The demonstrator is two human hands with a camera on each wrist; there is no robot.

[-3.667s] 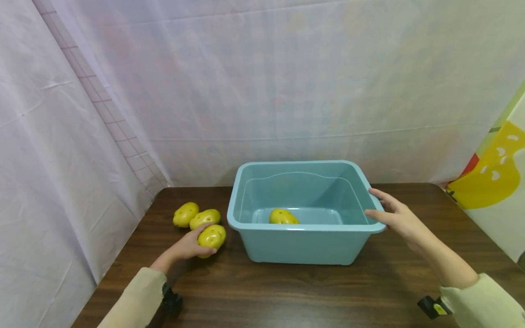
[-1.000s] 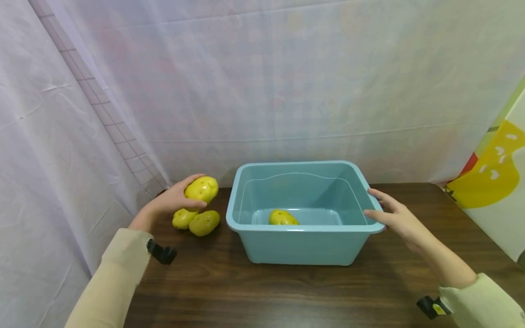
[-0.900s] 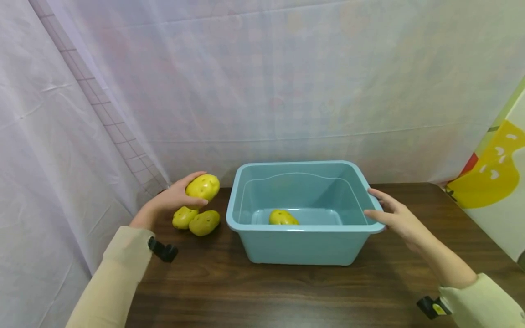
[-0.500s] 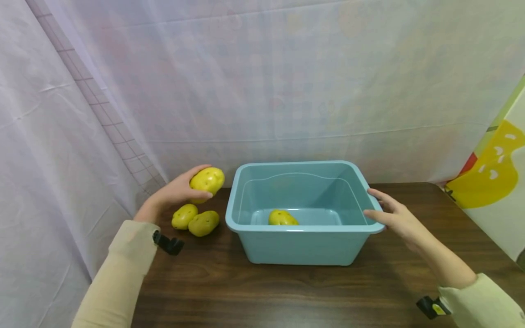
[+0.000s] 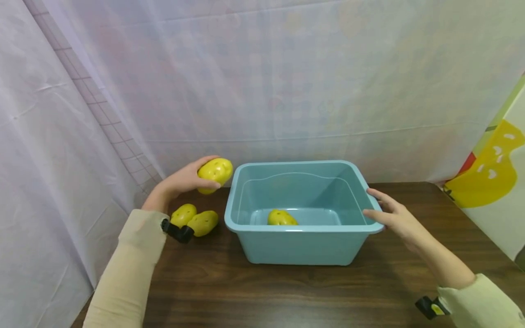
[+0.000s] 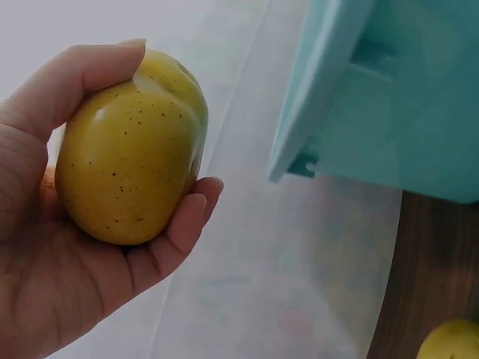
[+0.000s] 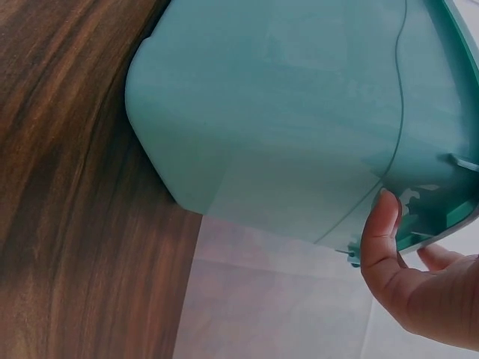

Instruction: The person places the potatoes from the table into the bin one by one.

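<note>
My left hand grips a yellow potato, raised above the table just left of the basin's rim. The left wrist view shows thumb and fingers curled round this dark-speckled potato. A light blue plastic basin stands mid-table with one potato on its floor. My right hand holds the basin's right rim; in the right wrist view, a digit presses the basin's outer wall below the rim. Two more potatoes, one behind and one in front, lie together below my left wrist.
The dark wooden table carries everything. A pale patterned curtain hangs along its back edge, and a white curtain hangs at the left. A yellow decoration is on the right wall.
My left hand picked up a potato from the group and has carried it up and rightward toward the basin. My right hand has stayed on the rim.
</note>
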